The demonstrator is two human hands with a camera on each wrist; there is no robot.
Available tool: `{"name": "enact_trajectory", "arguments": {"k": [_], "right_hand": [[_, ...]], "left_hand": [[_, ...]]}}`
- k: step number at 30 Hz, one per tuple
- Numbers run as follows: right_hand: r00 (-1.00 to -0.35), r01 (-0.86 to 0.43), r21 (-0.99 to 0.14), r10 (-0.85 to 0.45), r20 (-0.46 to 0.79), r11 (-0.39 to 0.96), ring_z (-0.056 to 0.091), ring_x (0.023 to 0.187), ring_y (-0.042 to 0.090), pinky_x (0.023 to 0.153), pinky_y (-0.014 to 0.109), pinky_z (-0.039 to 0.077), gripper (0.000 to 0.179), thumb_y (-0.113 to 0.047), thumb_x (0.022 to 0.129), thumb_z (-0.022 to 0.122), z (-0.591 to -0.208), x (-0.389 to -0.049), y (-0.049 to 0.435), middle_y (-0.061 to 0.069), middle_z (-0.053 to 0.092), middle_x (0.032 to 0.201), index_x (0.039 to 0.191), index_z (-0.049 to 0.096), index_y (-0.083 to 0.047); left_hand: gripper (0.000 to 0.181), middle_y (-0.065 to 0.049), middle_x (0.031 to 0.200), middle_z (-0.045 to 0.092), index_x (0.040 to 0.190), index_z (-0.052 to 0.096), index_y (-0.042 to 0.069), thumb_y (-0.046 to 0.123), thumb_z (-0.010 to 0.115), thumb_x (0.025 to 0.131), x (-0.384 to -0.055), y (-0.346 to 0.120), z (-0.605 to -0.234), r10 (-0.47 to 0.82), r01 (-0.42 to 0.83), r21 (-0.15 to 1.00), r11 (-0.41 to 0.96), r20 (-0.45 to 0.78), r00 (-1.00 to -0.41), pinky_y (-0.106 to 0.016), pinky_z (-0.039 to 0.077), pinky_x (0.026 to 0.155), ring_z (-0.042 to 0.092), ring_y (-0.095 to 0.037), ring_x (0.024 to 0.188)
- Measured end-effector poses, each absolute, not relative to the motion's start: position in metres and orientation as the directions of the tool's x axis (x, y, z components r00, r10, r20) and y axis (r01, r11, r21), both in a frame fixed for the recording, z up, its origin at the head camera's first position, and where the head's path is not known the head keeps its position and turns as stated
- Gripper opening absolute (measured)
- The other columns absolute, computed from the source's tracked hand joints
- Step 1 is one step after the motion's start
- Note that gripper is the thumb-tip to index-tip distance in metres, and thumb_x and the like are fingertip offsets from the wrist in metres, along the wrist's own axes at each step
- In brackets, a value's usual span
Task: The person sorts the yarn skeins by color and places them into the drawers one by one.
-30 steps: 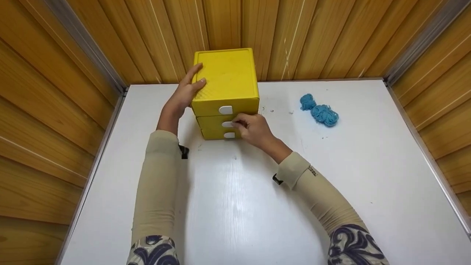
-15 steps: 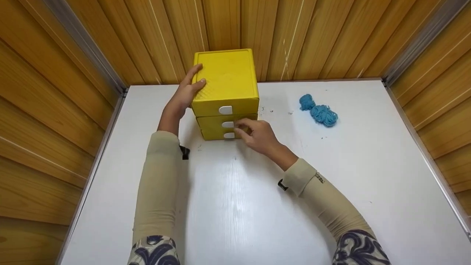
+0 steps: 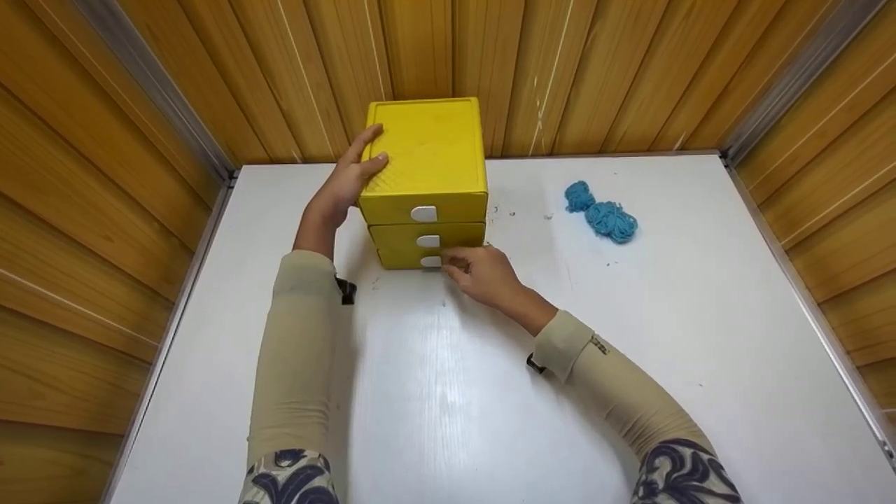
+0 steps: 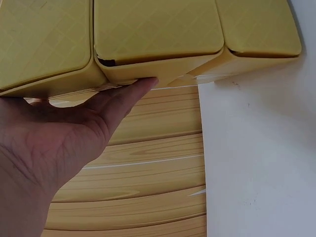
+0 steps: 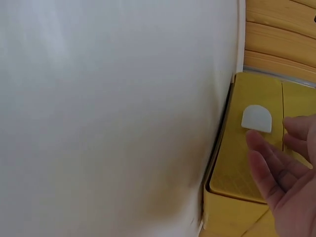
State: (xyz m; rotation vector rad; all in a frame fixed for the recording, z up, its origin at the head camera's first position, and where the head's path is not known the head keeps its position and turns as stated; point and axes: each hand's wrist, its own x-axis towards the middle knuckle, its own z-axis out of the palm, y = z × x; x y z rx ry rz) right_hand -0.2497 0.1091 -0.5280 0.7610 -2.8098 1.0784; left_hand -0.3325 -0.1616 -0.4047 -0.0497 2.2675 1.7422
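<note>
A yellow drawer box (image 3: 423,147) with three stacked drawers, each with a white tab handle, stands upright near the back wall. My left hand (image 3: 343,183) lies along its left side, with two fingertips over the top edge; in the left wrist view the palm and a straight finger (image 4: 143,85) lie against the side. My right hand (image 3: 486,276) is at the bottom drawer (image 5: 244,163), fingers bent loosely and spread. Its fingertips come right up to the edge of the bottom tab handle (image 5: 256,118), with a gap between thumb and fingers. All the drawers sit closed.
Two bundles of blue yarn, a smaller one (image 3: 579,197) and a larger one (image 3: 612,222), lie to the right of the box on the white table (image 3: 434,392). Wood-patterned panels (image 3: 546,77) rise behind and at both sides.
My right hand has left the middle drawer's tab handle and moved down to the bottom one. The left hand stays against the box.
</note>
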Motion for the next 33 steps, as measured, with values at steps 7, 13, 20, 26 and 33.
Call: {"name": "enact_trajectory", "arguments": {"k": [7, 13, 20, 26, 33], "right_hand": [[-0.919, -0.352, -0.678, -0.376, 0.119, 0.645, 0.076, 0.115, 0.027, 0.103, 0.049, 0.057, 0.032, -0.022, 0.101, 0.073, -0.532, -0.247, 0.099, 0.007, 0.08, 0.128, 0.132, 0.077, -0.016], [-0.932, -0.306, -0.714, -0.35, 0.091, 0.63, 0.075, 0.118, 0.026, 0.104, 0.047, 0.057, 0.027, -0.02, 0.102, 0.073, -0.537, -0.248, 0.092, 0.006, 0.081, 0.126, 0.128, 0.08, -0.016], [-0.937, -0.31, -0.735, -0.325, 0.129, 0.603, 0.075, 0.116, 0.026, 0.103, 0.045, 0.057, 0.022, -0.015, 0.103, 0.069, -0.539, -0.254, 0.087, 0.007, 0.082, 0.12, 0.119, 0.082, -0.01], [-0.938, -0.321, -0.726, -0.312, 0.153, 0.608, 0.077, 0.112, 0.025, 0.1, 0.044, 0.059, 0.019, -0.014, 0.102, 0.071, -0.543, -0.257, 0.086, 0.006, 0.083, 0.115, 0.114, 0.084, -0.011], [-0.934, -0.335, -0.715, -0.314, 0.169, 0.613, 0.078, 0.11, 0.026, 0.099, 0.045, 0.059, 0.019, -0.015, 0.102, 0.071, -0.545, -0.257, 0.087, 0.007, 0.084, 0.114, 0.114, 0.085, -0.012]], "left_hand": [[0.064, 0.004, 0.183, -0.001, 0.163, 0.023, 0.059, 0.047, 0.051, 0.107, -0.332, -0.159, -0.404, 0.14, -0.188, 0.939, 0.288, -0.236, -0.962, -0.054, 0.042, 0.119, 0.03, -0.032, 0.159], [0.063, 0.004, 0.183, 0.0, 0.163, 0.022, 0.06, 0.047, 0.051, 0.108, -0.332, -0.158, -0.404, 0.135, -0.209, 0.935, 0.286, -0.255, -0.957, -0.05, 0.043, 0.118, 0.036, -0.03, 0.155], [0.064, 0.002, 0.182, 0.004, 0.163, 0.023, 0.059, 0.048, 0.052, 0.107, -0.333, -0.159, -0.405, 0.123, -0.205, 0.939, 0.275, -0.246, -0.962, -0.04, 0.049, 0.106, 0.048, -0.028, 0.143], [0.064, 0.001, 0.182, 0.003, 0.163, 0.022, 0.058, 0.048, 0.051, 0.107, -0.332, -0.159, -0.406, 0.127, -0.198, 0.942, 0.271, -0.239, -0.963, -0.042, 0.048, 0.108, 0.045, -0.029, 0.145], [0.065, 0.002, 0.183, 0.003, 0.164, 0.024, 0.055, 0.046, 0.053, 0.107, -0.333, -0.158, -0.407, 0.127, -0.181, 0.95, 0.255, -0.218, -0.968, -0.051, 0.04, 0.121, 0.033, -0.03, 0.156]]}}
